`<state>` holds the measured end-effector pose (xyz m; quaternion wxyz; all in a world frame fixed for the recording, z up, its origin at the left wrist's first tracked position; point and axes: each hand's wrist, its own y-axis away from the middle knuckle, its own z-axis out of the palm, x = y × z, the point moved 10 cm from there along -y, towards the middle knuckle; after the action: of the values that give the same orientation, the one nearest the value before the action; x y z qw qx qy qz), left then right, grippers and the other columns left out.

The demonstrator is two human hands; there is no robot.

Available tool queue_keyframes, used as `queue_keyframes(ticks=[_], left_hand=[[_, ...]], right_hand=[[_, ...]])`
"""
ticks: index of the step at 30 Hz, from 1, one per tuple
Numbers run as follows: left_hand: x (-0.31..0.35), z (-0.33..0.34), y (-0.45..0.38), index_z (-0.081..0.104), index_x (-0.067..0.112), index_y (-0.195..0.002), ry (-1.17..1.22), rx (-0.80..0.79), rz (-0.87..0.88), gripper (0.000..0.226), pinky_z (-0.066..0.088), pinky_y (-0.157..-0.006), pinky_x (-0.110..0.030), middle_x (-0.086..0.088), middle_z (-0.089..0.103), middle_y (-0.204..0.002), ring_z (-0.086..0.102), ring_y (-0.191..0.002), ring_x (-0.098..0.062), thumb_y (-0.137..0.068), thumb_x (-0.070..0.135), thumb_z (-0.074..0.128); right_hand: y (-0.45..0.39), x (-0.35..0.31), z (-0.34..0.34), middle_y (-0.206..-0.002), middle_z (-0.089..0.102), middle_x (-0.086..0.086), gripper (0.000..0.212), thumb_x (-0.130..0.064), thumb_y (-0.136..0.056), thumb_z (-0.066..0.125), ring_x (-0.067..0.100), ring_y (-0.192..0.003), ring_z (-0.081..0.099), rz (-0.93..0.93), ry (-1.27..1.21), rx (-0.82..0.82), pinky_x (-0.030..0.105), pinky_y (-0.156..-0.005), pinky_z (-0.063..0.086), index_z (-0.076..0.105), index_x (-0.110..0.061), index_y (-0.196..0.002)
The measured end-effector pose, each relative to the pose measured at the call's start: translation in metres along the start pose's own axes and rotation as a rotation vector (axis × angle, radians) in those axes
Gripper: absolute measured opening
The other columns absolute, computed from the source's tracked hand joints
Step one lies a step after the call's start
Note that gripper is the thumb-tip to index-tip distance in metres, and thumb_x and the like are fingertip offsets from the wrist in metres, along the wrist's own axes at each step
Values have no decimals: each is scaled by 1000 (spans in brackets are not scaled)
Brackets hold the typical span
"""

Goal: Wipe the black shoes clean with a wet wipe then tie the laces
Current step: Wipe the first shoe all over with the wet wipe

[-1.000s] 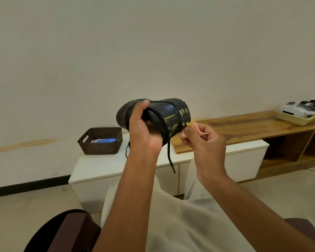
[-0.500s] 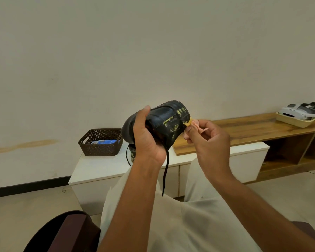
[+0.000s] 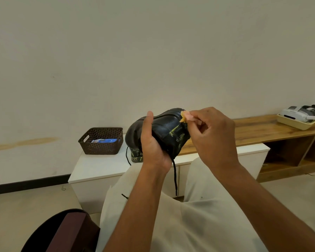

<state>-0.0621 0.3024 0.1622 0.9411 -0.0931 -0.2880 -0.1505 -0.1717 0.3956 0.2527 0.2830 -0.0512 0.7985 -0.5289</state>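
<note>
Since a moment ago I see my right hand (image 3: 213,131) has slid its wad, the wet wipe (image 3: 185,116), from the shoe's yellow-stitched side up to its top edge, so I judge wiping is underway and lacing waits. The black shoe (image 3: 164,131) sits raised over my lap, nearer than the white cabinet (image 3: 98,166), my left hand (image 3: 153,142) wrapped around it, thumb up. My right fingertips pinch the wipe against the leather; a lace (image 3: 175,179) dangles.

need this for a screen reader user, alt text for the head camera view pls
A person's left hand grips a black leather shoe in the air while the right hand pinches a small orange-pink wipe against its top edge. Behind, a white cabinet holds a brown perforated basket and a second shoe.
</note>
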Motion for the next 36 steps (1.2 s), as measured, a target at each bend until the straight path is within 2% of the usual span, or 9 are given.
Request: queue_keyframes(ticks=[3,5,8,13,15,22,28,33,36], left_hand=[[1,0,3,65,4,-121,-22,14,10,67,50,-98,-45,-18,67,-119,64,-112,-33,-83,59,61],[-1,3,4,73,4,-94,-42,-22,-2,59,56,-82,-34,-11,72,-93,70,-90,-23,-87,60,55],[-5,2,3,74,9,-71,-22,-57,-25,64,56,-67,-25,-5,67,-70,68,-67,-15,-93,60,44],[2,-2,5,61,2,-123,-6,14,9,76,54,-90,-42,-20,68,-116,67,-108,-32,-86,68,51],[0,-2,6,56,4,-131,-26,17,28,77,48,-101,-49,-21,64,-124,63,-114,-37,-85,66,53],[7,-2,10,74,6,-101,-55,-21,81,72,55,-83,-33,-14,71,-105,69,-100,-25,-90,68,40],[2,-2,15,61,7,-126,-108,13,48,77,54,-89,-39,-14,69,-119,66,-110,-29,-88,71,39],[6,-11,12,67,6,-106,-80,21,92,60,57,-74,-29,-11,73,-97,71,-92,-22,-96,57,36],[1,-22,12,68,7,-107,-66,55,61,48,57,-73,-33,-12,73,-102,71,-94,-25,-96,44,39]], right_hand=[[10,-19,6,-84,65,-1,8,-11,-96,71,8,-71,55,-74,-5,-21,19,-67,47,78,-14,-95],[27,-38,21,-92,69,0,11,-9,-94,71,7,-78,59,-144,-32,-95,13,-74,47,79,-12,-101],[45,-58,34,-95,71,5,16,-13,-93,70,13,-82,65,-247,-1,-142,21,-77,56,79,-7,-105],[17,-22,5,-89,66,1,6,-11,-95,72,5,-69,53,-159,10,-11,16,-64,46,78,-11,-97],[11,-7,0,-88,67,2,7,-11,-96,70,7,-70,54,-103,52,11,20,-63,48,77,-10,-98],[39,-44,31,-98,70,3,13,-10,-95,71,11,-84,62,-227,-24,-159,15,-77,49,78,-9,-107],[15,-18,15,-89,65,0,11,-15,-99,67,7,-71,54,-125,35,-65,23,-63,49,77,-11,-99],[35,-45,36,-96,68,2,14,-7,-94,70,12,-82,62,-233,-18,-218,27,-73,54,77,-11,-106],[26,-36,30,-91,67,0,13,-8,-92,73,8,-74,57,-230,-8,-214,22,-68,50,78,-13,-102]])
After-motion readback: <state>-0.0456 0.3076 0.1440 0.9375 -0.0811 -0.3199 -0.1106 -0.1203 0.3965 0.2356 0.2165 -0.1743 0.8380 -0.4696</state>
